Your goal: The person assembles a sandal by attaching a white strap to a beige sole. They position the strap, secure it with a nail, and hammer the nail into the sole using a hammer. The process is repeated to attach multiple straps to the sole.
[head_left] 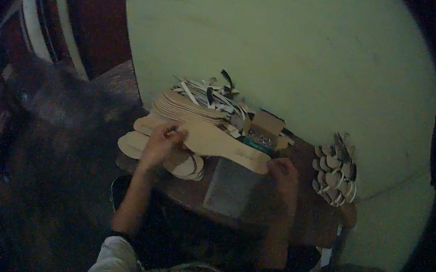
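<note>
A beige shoe insole is stretched out level between my hands over the table. My left hand pinches its left end, thumb and fingers closed at the edge. At the right end, the fingers of my right hand are closed on the tip, slightly blurred. Behind my left hand lies a stack of similar insoles. More loose insoles lie at the left table edge, partly covered by my left hand and forearm. A grey flat slab rests under the held insole.
Light and dark cut strips pile up along the wall. An open cardboard box with small shiny pieces stands behind the insole. On the right is a heap of curved, sandal-like pieces. The brown table adjoins the green wall.
</note>
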### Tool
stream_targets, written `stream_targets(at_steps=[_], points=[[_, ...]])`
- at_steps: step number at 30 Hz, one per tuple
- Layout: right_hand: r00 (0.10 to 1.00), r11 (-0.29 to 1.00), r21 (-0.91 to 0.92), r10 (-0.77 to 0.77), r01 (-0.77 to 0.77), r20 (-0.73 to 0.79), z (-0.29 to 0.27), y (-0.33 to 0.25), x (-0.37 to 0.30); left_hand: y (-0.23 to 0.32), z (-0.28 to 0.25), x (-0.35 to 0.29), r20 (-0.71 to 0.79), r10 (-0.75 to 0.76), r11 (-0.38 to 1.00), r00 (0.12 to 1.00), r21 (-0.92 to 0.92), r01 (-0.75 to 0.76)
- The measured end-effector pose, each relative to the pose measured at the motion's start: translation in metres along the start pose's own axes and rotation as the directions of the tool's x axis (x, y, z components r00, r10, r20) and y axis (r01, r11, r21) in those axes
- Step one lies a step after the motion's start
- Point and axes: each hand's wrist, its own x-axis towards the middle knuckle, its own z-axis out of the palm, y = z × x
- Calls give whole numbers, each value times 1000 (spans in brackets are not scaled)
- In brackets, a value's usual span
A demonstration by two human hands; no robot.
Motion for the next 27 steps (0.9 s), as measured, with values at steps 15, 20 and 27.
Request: stream_targets(at_steps=[15,20,27], points=[[988,973,-189,117,-135,-105,-106,99,-35,-71,114,-32,449,-87,926,889,367,-95],[994,935,-347,44,-76,-100,-82,91,-37,-74,110,-27,395,-133,881,909,467,-74],[996,822,-568,-16,-40,-93,-75,77,-35,-75,113,-35,372,4,916,928,370,-152]])
